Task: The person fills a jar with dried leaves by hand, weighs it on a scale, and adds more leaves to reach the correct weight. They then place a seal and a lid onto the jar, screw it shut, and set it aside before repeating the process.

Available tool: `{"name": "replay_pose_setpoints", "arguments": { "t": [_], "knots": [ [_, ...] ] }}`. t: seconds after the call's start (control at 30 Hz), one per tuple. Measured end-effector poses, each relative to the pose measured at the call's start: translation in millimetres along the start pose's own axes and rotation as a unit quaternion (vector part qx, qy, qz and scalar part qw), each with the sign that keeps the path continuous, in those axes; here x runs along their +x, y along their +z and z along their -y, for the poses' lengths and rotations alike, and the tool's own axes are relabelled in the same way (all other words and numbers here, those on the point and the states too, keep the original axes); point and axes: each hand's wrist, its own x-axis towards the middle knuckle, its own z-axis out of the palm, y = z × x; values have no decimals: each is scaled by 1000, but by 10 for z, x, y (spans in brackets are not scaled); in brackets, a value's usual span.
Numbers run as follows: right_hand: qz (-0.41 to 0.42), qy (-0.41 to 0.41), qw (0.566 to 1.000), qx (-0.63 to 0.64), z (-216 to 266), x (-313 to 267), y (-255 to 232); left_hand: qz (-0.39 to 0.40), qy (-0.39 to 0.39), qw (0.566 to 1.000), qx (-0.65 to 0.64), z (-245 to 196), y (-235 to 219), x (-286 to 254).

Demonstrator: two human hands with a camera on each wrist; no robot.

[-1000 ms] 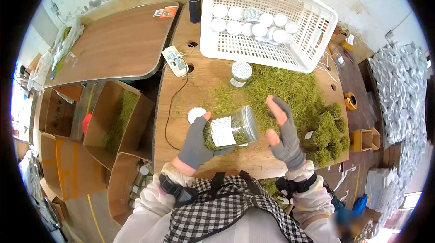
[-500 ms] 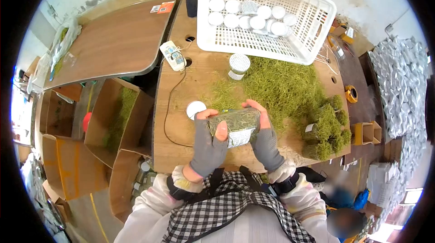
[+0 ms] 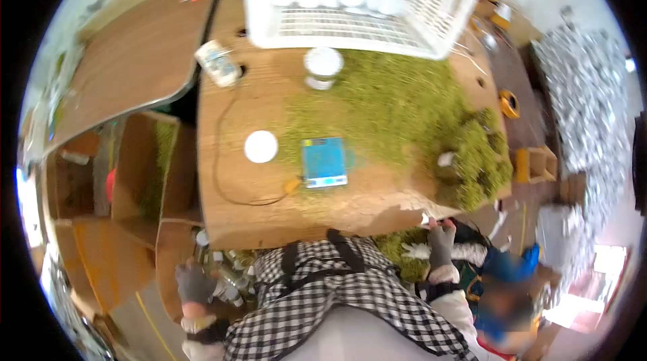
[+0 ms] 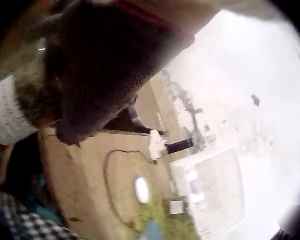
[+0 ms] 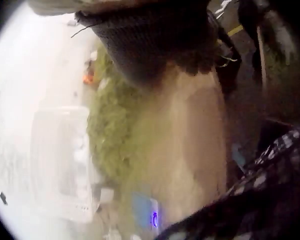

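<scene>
My left hand (image 3: 197, 281), in a grey fingerless glove, is down left of the table over a cardboard box (image 3: 176, 243) of jars. In the left wrist view it grips a jar of moss (image 4: 32, 75) with a white label. My right hand (image 3: 441, 243), gloved too, is by the table's front right edge, fingers loosely bent and nothing seen in them. On the table lie a blue scale (image 3: 324, 161), a white lid (image 3: 261, 146) and a heap of loose green moss (image 3: 397, 102). A white-capped jar (image 3: 322, 68) stands at the moss's left edge.
A white plastic basket (image 3: 445, 27) with several white lids stands at the back. Several moss-topped jars (image 3: 475, 166) crowd the table's right side. A dark cable crosses the left part from a power strip (image 3: 219, 63). Another person, blurred, is at the lower right.
Both hands held the moss jar over the table. Now my left hand has carried it down left to the box, and my right hand has let go and moved right. The blue scale shows.
</scene>
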Motion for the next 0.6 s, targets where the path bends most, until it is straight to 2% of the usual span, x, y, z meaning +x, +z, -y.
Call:
{"name": "replay_pose_setpoints", "arguments": {
  "t": [0.03, 0.1, 0.13, 0.17, 0.2, 0.23, 0.27, 0.3, 0.33, 0.4, 0.43, 0.5, 0.53, 0.6],
  "knots": [
    [-141, -21, 990, -1, -197, 91, -32, 5, 29, 1000, 6, -87, 59, 44],
    [-205, 6, 978, 21, 139, 26, -104, -12, 29, 998, -59, -133, 214, 45],
    [-216, 6, 976, 24, 76, 195, -180, -11, 86, 983, -164, -263, 205, 88],
    [-228, -66, 971, -19, -13, 393, -220, -12, 94, 982, -163, -312, 334, 243],
    [-236, -136, 960, -63, -74, 533, -235, -54, 207, 970, -113, -330, 549, 495],
    [-241, -134, 959, -58, 70, 530, -200, -94, 316, 942, -59, -341, 644, 643],
    [-198, -181, 962, 54, 362, 443, -123, -69, 254, 956, -130, -785, 121, 392],
    [-152, -226, 948, 164, 549, 413, -67, -71, 257, 956, -126, -951, -26, 394],
    [-155, -224, 947, 168, 580, 482, -45, -82, 267, 952, -129, -1061, -119, 406],
    [-232, -197, 950, 73, 570, 598, -12, -103, 287, 944, -125, -1250, -322, 394],
    [-232, -197, 949, 75, 542, 659, -6, -105, 288, 944, -124, -1276, -331, 433],
    [-247, -297, 922, 27, 468, 803, -11, -120, 302, 941, -99, -1316, -326, 510],
    [-244, -296, 923, 30, 413, 836, -26, -122, 298, 942, -96, -1320, -318, 531],
    [-235, -219, 947, 8, 556, 677, -24, -100, 319, 936, -105, -1359, -362, 489]
  ]
}}
